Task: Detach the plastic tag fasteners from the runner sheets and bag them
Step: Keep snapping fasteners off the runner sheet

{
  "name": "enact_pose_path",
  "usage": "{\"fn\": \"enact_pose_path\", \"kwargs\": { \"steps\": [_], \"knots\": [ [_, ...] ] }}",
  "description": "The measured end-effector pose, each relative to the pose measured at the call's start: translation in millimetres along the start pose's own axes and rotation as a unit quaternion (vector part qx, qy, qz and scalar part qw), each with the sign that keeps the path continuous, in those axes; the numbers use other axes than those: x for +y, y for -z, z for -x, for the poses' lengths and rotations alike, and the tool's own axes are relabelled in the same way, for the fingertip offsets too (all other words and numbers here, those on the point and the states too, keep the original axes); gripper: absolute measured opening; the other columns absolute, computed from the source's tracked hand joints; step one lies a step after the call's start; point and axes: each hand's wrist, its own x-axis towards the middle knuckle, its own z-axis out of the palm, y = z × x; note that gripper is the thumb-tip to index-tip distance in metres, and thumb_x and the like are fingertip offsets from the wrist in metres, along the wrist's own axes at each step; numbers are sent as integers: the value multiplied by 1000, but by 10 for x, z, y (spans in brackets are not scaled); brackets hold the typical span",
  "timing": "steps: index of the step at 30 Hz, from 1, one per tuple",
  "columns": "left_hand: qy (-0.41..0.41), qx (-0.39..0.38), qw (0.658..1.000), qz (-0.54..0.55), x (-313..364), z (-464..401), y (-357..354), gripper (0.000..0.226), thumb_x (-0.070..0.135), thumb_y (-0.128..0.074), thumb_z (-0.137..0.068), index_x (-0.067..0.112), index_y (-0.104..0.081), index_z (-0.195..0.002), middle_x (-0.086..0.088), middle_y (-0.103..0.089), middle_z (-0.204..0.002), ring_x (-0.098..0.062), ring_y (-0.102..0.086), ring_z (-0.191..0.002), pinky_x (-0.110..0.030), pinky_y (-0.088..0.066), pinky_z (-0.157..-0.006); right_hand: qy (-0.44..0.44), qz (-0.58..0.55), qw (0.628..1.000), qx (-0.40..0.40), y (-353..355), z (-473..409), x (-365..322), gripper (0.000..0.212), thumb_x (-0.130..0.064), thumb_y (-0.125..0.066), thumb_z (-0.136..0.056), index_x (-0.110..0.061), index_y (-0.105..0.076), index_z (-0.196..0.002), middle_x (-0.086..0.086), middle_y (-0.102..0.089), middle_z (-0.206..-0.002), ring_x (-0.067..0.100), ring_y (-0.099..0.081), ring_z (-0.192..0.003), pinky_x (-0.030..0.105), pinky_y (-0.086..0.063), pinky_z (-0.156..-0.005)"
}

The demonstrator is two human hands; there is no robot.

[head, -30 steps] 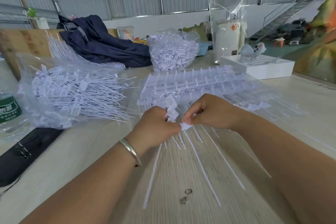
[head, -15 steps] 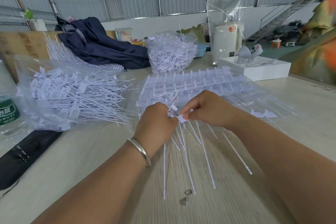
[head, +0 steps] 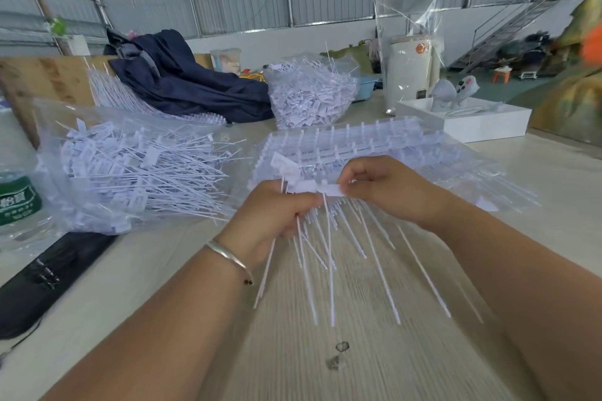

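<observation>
At the centre of a pale wood-grain table (head: 325,368), a person's left hand (head: 277,215) grips a bundle of white plastic tag fasteners (head: 329,254), fingers curled round their upper stems while the thin tails fan down toward six o'clock. The right hand (head: 387,189), just beside it at three o'clock, pinches the flat white tab (head: 332,189) of one fastener between thumb and fingertips; the tab bridges the gap between the two hands. A silver bangle (head: 228,255) circles the left wrist.

Directly beyond the hands, at twelve o'clock, lies a stack of runner sheets (head: 351,146) inside clear plastic, their rows of fasteners not yet detached. At ten o'clock rests a clear bag of loose fasteners (head: 136,172), and farther off at twelve o'clock stands a second, fuller bag (head: 312,98). A dark blue garment (head: 182,81) is heaped behind them.

At nine o'clock, at the frame's edge, stands a water bottle (head: 16,202) with a green label bearing white Chinese characters, too blurred to read. Below it lies a black flat case (head: 42,280). At two o'clock sits a white box (head: 482,124), with a white cylinder wrapped in clear film (head: 408,75) behind it.
</observation>
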Motion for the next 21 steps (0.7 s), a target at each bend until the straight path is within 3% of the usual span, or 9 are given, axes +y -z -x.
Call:
{"fn": "enact_pose_path", "kwargs": {
  "steps": [4, 9, 12, 14, 18, 21],
  "knots": [
    [57, -44, 995, 72, -22, 46, 45, 17, 11, -69, -88, 14, -59, -74, 1, -48, -54, -7, -33, -38, -15, -23, -36, 13, 33, 999, 17, -26, 21, 56, 21, -11, -57, -90, -21, -58, -71, -15, -47, -53, 2, -41, -52, 22, -32, -58],
    [102, -48, 978, 174, -18, 102, 40, 10, 19, -58, -97, 9, -58, -98, -9, -62, -61, -17, -62, -49, -24, -52, -44, 59, 29, 997, -30, -108, 67, 19, 12, -9, -54, -95, -13, -58, -84, -6, -44, -62, 10, -39, -57, 22, -31, -57],
    [127, -66, 967, 210, -17, 90, 54, 13, 17, -54, -99, 10, -56, -88, -4, -52, -54, -9, -44, -36, -15, -34, -32, 126, 178, 975, -34, -185, 77, 22, 8, -16, -54, -97, -17, -61, -94, -11, -42, -59, 2, -39, -53, 18, -29, -59],
    [148, -78, 956, 240, -18, 68, 83, 19, 21, -52, -99, 9, -55, -85, -2, -47, -52, -5, -30, -34, -12, -20, -29, 162, 260, 952, -14, -207, 58, 21, 12, -22, -53, -98, -21, -64, -101, -13, -45, -67, -3, -42, -59, 24, -27, -70],
    [148, -98, 957, 230, -31, 32, 117, 29, 39, -64, -84, 12, -55, -80, 0, -47, -55, -3, -26, -35, -13, -18, -28, 154, 282, 946, 29, -179, 35, 25, 18, -31, -49, -100, -32, -64, -109, -7, -52, -88, 5, -46, -82, 34, -26, -91],
    [123, -108, 968, 189, -31, 44, 104, 34, 38, -79, -63, 14, -60, -78, 2, -46, -58, -3, -26, -38, -14, -18, -30, 146, 283, 947, 51, -155, 34, 43, 21, -33, -50, -99, -37, -67, -111, -9, -45, -82, 9, -48, -86, 35, -25, -94]
  ]
}}
